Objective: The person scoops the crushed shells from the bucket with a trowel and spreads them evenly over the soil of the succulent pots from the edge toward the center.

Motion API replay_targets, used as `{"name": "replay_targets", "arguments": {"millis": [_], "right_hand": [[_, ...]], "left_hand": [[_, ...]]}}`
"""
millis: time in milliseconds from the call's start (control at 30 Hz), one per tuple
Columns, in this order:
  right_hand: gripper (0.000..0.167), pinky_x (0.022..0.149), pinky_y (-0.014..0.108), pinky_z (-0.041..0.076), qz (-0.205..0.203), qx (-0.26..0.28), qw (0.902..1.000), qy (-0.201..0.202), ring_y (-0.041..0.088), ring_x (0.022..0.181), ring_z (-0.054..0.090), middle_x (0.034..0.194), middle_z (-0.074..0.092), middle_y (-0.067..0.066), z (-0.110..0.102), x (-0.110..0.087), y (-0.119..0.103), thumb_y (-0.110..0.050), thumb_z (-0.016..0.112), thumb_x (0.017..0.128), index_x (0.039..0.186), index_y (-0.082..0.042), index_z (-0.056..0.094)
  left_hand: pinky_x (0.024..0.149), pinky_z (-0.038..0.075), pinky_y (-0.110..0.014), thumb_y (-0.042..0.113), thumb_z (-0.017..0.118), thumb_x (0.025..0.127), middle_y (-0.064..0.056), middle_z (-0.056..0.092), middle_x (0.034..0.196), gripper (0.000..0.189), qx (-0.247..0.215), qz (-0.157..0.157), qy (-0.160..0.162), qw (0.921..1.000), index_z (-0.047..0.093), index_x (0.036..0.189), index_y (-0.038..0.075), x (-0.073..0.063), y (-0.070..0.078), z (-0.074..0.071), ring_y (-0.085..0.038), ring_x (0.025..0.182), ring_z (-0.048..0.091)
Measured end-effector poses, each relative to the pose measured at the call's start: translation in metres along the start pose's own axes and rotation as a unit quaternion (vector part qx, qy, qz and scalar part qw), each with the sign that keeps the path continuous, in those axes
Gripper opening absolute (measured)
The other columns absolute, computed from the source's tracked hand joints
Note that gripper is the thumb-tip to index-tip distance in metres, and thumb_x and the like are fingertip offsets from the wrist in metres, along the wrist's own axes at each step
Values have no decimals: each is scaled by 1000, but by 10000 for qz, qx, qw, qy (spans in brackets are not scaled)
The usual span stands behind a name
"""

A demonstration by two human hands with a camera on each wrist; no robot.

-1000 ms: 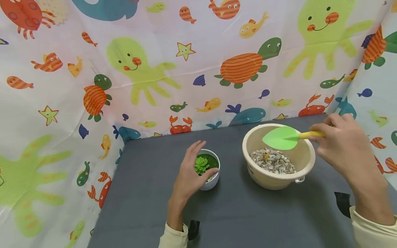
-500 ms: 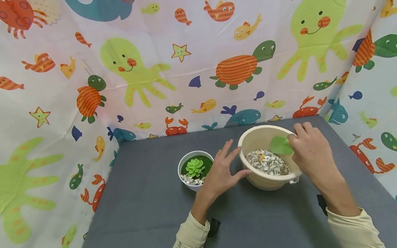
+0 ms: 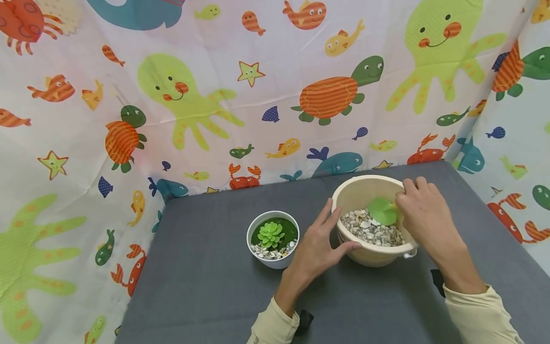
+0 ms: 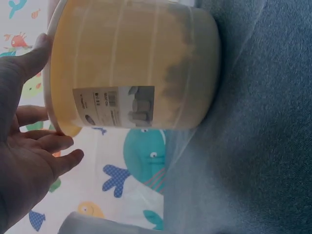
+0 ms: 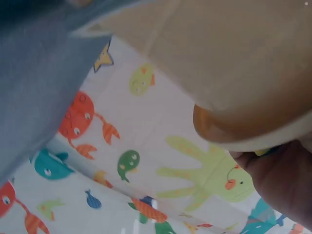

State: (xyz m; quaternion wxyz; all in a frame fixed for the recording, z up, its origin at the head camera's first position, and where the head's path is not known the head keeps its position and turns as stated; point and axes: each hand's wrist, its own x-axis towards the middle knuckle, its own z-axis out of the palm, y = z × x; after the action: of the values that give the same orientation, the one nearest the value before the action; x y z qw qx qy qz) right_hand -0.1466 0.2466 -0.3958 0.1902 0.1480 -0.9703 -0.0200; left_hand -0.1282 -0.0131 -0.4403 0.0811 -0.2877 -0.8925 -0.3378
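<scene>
Right hand (image 3: 423, 215): curled round the handle of our green shovel (image 3: 382, 211) (its yellow grip mostly hidden by our knuckles).
Left hand (image 3: 315, 248): fingers and thumb spread, touching the left side of the bucket (image 3: 374, 258) at its rim, across from our right.
Shovel's long axis: slants leftward and down from our right hand, blade foremost.
Stones (image 3: 365, 227): in the bucket, between our hands; the blade reaches them from the right, and we judge its angle to them decisive. We cannot tell whether it has dug in.
White pot (image 3: 271, 263): just left of our left hand.
</scene>
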Motion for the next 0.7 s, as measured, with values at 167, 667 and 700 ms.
{"name": "replay_targets", "arguments": {"millis": [167, 667, 700], "right_hand": [[11, 70, 45, 38, 122, 52, 9999, -18, 35, 76, 46, 76, 55, 19, 2, 3, 0, 2, 77, 74, 75, 7, 68], [7, 91, 60, 38, 444, 963, 9928, -560, 32, 82, 51, 77, 63, 11, 6, 7, 1, -7, 84, 77, 78, -4, 78], [6, 93, 62, 37, 454, 1093, 9914, -566, 31, 82, 51, 76, 65, 10, 6, 7, 2, -7, 84, 77, 78, -5, 79]], "left_hand": [[116, 50, -37, 51, 80, 89, -13, 28, 173, 89, -52, -8, 45, 10000, 44, 159, 9, 0, 0, 1, -27, 151, 46], [115, 51, -36, 50, 80, 89, -13, 30, 172, 87, -54, -83, -10, 10000, 46, 158, 11, 0, -1, -1, -26, 150, 48], [115, 51, -37, 50, 80, 89, -13, 29, 172, 87, -67, -102, -24, 9999, 46, 158, 11, 0, -1, 0, -26, 150, 48]]}}
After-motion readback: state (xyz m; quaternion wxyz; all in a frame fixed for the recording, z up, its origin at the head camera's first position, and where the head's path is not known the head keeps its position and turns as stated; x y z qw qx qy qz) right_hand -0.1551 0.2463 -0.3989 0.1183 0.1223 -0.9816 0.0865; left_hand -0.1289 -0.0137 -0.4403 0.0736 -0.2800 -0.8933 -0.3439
